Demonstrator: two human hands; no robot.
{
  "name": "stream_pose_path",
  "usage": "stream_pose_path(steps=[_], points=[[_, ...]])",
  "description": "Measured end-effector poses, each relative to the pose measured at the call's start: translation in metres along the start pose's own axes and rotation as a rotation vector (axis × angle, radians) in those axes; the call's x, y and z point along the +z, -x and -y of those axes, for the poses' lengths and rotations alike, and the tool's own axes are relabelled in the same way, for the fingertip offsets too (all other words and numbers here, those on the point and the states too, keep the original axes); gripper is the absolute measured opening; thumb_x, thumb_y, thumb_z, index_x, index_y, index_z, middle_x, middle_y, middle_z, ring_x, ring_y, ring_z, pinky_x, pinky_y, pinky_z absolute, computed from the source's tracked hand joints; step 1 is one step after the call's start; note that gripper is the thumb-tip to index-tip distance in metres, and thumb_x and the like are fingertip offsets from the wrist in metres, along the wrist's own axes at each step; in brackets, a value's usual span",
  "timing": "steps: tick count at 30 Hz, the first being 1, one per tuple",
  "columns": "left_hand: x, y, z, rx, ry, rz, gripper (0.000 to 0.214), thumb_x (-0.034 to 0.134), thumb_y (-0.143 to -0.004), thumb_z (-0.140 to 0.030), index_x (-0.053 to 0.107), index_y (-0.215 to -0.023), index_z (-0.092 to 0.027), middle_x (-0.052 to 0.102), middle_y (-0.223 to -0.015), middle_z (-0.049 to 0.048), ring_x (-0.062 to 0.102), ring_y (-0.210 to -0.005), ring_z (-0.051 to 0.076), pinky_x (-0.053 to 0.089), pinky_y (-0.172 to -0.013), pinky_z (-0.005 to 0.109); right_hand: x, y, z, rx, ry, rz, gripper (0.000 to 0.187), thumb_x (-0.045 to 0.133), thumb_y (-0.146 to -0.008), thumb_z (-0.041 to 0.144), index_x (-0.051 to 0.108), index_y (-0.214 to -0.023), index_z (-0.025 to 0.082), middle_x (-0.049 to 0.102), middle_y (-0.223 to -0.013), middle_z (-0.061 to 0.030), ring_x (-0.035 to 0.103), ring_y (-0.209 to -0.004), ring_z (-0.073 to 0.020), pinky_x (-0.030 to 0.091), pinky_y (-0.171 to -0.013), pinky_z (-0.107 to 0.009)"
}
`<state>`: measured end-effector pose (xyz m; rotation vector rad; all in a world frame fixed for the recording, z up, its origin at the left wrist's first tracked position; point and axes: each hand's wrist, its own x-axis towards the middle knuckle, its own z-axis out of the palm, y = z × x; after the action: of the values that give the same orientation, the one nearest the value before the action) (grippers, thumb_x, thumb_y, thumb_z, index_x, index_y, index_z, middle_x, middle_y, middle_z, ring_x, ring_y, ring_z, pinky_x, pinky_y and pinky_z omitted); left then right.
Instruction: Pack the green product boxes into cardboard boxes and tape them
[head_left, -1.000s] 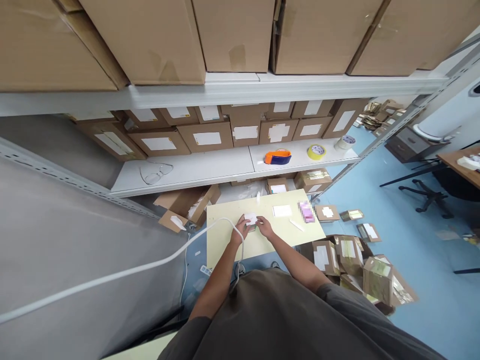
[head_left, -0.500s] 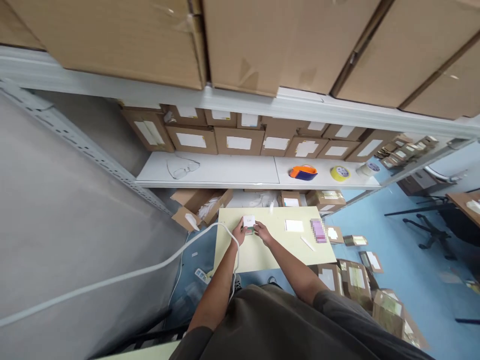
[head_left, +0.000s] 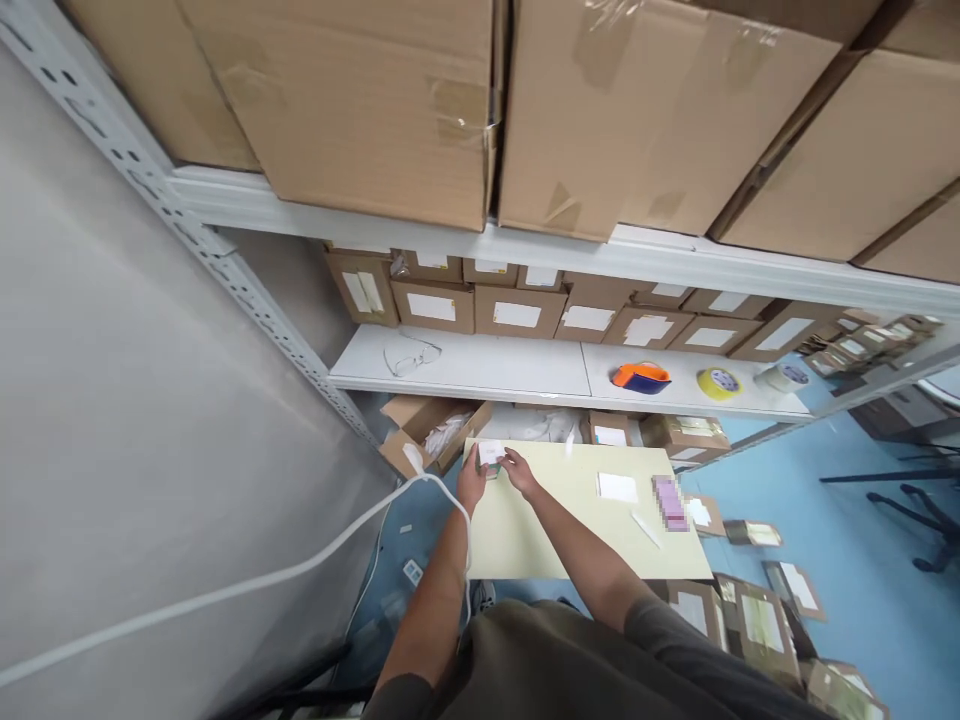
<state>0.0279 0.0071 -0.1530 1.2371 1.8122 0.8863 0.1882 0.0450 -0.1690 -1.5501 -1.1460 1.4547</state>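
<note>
Left hand [head_left: 470,483] grips small white-and-green box [head_left: 490,452] at desk [head_left: 555,555], right hand [head_left: 519,470] pinching its edge; looks like two-handed handling, next move likely needs steady grip.

One left hand [head_left: 471,484], one right hand [head_left: 519,474] and one small box [head_left: 491,453] are seen at one table [head_left: 540,545]. Two rolls of tape [head_left: 707,384], one pair of glasses [head_left: 407,366] and one orange-and-blue band [head_left: 642,382] are counted on the middle shelf [head_left: 510,363]; the cardboard boxes [head_left: 375,110] cannot all be counted.
</note>
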Motion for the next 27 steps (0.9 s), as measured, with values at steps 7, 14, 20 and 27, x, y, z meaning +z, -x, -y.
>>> stream_pose_path(steps=[7,14,20,27], points=[[0.02,0.015,-0.02,0.301,-0.042,-0.065,0.064,0.066,-0.093,-0.039,0.063,-0.154,-0.019,0.064,-0.159,0.02,0.057,-0.152,0.039,0.044,-0.129,0.057,-0.096,0.039,0.013,-0.204,0.037,-0.081,0.04,0.074,-0.089,0.044,0.076,-0.125,0.028,0.08,-0.134,-0.0113,0.071,-0.135,-0.0322,0.058,-0.11,-0.051],[0.098,0.015,-0.106,0.386,0.099,0.225,0.06,0.062,-0.096,-0.049,0.066,-0.15,-0.024,0.075,-0.145,0.0169,0.072,-0.135,0.034,0.058,-0.114,0.053,-0.224,0.078,0.034,-0.298,0.146,-0.289,0.041,0.068,-0.094,0.034,0.075,-0.134,0.03,0.078,-0.138,-0.0103,0.071,-0.135,-0.0322,0.057,-0.113,-0.053],[0.146,0.007,-0.187,0.47,-0.041,0.246,0.061,0.057,-0.095,-0.05,0.067,-0.15,-0.023,0.072,-0.152,0.0156,0.072,-0.136,0.034,0.059,-0.115,0.053,-0.332,0.083,0.059,-0.392,0.266,-0.37,0.053,0.066,-0.095,0.029,0.071,-0.148,0.029,0.072,-0.15,-0.0112,0.067,-0.139,-0.0327,0.055,-0.118,-0.054],[0.169,0.029,-0.219,0.497,-0.257,0.297,0.054,0.058,-0.092,-0.051,0.077,-0.14,-0.036,0.076,-0.147,0.0053,0.069,-0.142,0.033,0.053,-0.124,0.051,-0.395,0.012,0.104,-0.59,0.366,-0.395,0.051,0.069,-0.094,0.027,0.073,-0.145,0.027,0.074,-0.144,-0.0132,0.065,-0.139,-0.0345,0.048,-0.125,-0.055]])
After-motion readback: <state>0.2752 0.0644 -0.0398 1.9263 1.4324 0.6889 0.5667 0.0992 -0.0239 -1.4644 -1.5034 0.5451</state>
